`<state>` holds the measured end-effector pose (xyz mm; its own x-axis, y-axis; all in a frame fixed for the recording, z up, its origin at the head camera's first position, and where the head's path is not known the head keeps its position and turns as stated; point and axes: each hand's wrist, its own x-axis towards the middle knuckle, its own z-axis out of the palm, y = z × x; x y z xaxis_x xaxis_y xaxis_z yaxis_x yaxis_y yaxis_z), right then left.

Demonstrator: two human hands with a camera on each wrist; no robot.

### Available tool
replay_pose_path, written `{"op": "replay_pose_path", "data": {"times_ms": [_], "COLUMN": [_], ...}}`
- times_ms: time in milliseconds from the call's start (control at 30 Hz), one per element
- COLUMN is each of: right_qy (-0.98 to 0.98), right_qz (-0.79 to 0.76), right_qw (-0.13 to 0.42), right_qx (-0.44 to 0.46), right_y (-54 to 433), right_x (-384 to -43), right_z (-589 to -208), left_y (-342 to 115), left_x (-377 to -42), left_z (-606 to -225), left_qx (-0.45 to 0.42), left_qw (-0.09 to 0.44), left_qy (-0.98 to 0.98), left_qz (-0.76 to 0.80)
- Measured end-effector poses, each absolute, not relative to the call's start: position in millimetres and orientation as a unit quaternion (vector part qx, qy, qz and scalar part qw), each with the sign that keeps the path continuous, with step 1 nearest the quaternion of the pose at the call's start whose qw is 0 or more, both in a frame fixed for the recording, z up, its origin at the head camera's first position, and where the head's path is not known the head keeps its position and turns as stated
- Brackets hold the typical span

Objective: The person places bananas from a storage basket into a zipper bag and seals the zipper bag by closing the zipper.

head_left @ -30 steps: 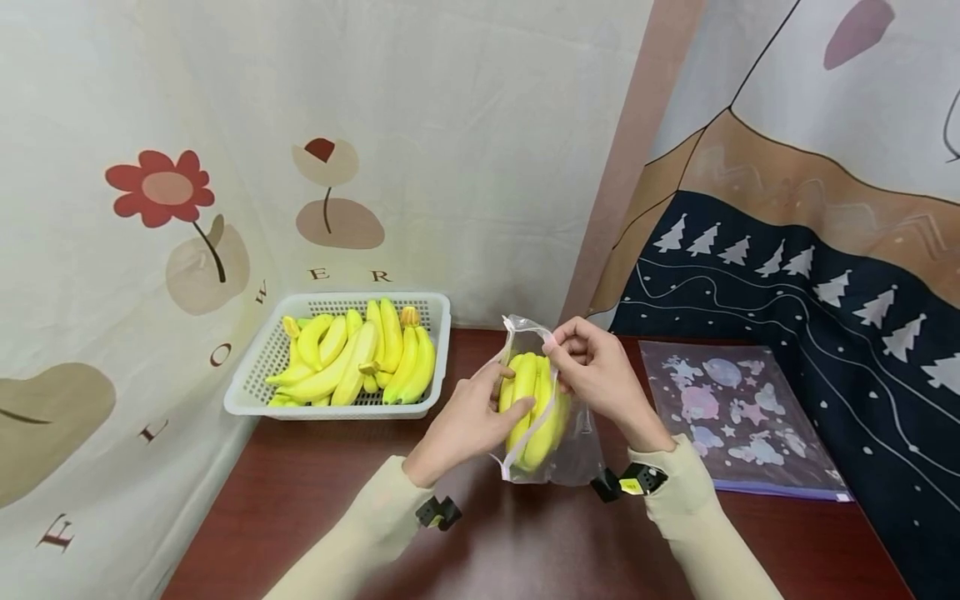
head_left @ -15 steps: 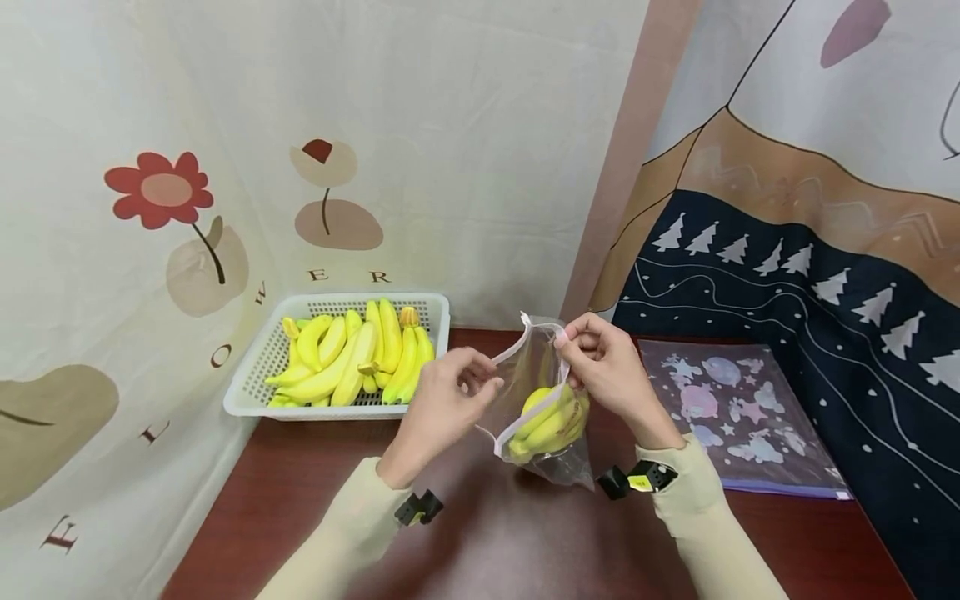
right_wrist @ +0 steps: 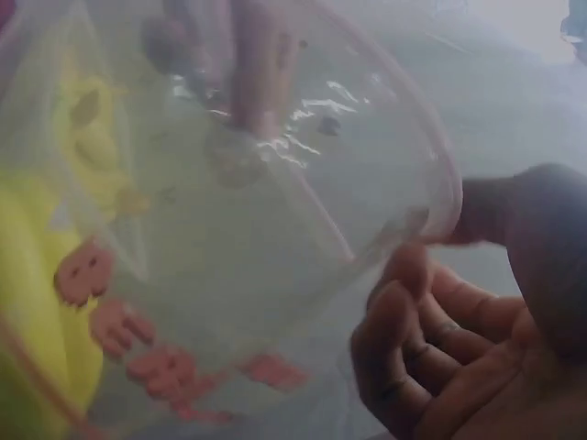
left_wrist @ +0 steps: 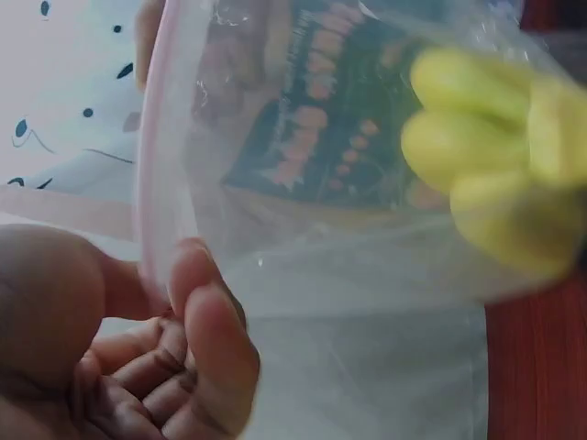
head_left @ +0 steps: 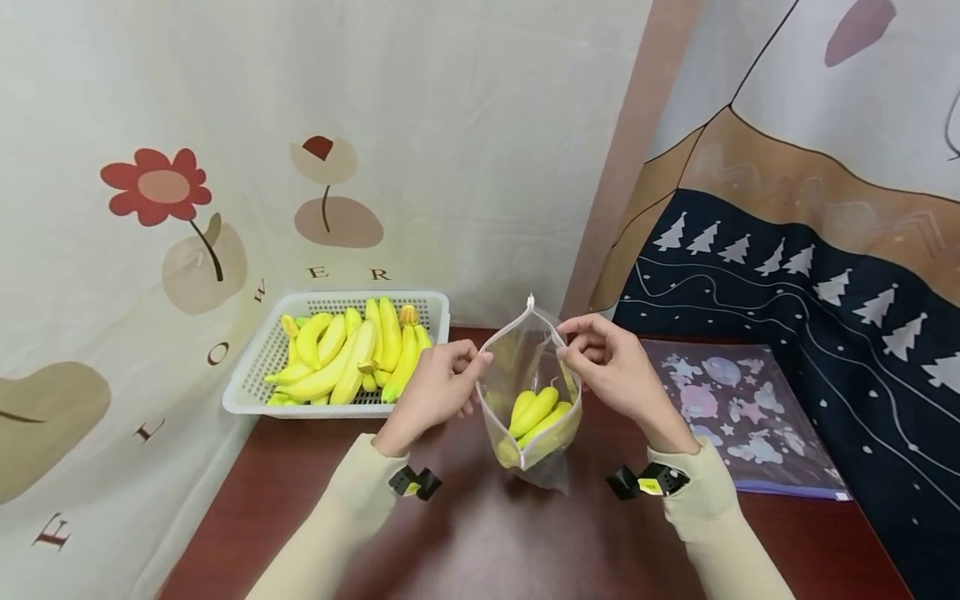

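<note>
A clear zip bag (head_left: pixel 504 433) with a pale pink-white zip rim hangs between both hands in the head view, its mouth spread wide. Inside it, at the bottom, lies a small bunch of bananas (head_left: pixel 534 411). My left hand (head_left: pixel 441 382) pinches the rim on the left side between thumb and fingers. Opposite, my right hand (head_left: pixel 611 367) pinches the right side of the rim. Red printed letters (right_wrist: pixel 165 371) show on the bag wall in the right wrist view. The bananas (left_wrist: pixel 486 147) appear through the plastic in the left wrist view.
A white perforated basket (head_left: pixel 247 392) with several bananas (head_left: pixel 352 350) stands at the back left. On the right lies a flat, patterned zip pouch (head_left: pixel 738 417) with a purple edge. The reddish-brown table (head_left: pixel 480 542) meets hanging printed cloth (head_left: pixel 480 167) behind.
My left hand went from inside the bag's mouth, at the bananas, out leftward and now pinches the rim. The mouth has spread wider, and the bananas have settled lower in the bag.
</note>
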<state>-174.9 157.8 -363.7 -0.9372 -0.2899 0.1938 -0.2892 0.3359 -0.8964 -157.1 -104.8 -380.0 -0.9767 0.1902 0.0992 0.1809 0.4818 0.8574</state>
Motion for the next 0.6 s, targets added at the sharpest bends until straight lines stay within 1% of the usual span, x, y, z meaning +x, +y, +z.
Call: {"op": "replay_pose_path", "data": {"times_ms": [133, 200, 267, 367, 500, 600], "right_qy": [0.869, 0.895, 0.912, 0.915, 0.888, 0.864], "right_qz": [-0.461, -0.411, -0.376, -0.375, -0.430, -0.473], "right_qw": [0.040, 0.059, 0.068, 0.054, 0.028, 0.031], "right_qx": [-0.175, -0.161, -0.148, -0.141, -0.157, -0.168], "right_y": [167, 171, 173, 172, 165, 157], "right_x": [-167, -163, -160, -159, -160, -161], "right_z": [-360, -357, -354, -352, -353, -356], "left_y": [-96, -94, -93, -91, -84, -77], "left_x": [-161, -162, -163, -164, -166, -166], "left_z": [-376, -375, -374, -373, -372, -370], "left_qx": [0.105, 0.098, 0.092, 0.087, 0.090, 0.094], "left_qw": [0.001, -0.009, -0.024, -0.030, -0.012, 0.003], "left_qy": [0.827, 0.818, 0.810, 0.793, 0.756, 0.721], "left_qz": [0.553, 0.567, 0.579, 0.602, 0.648, 0.687]}}
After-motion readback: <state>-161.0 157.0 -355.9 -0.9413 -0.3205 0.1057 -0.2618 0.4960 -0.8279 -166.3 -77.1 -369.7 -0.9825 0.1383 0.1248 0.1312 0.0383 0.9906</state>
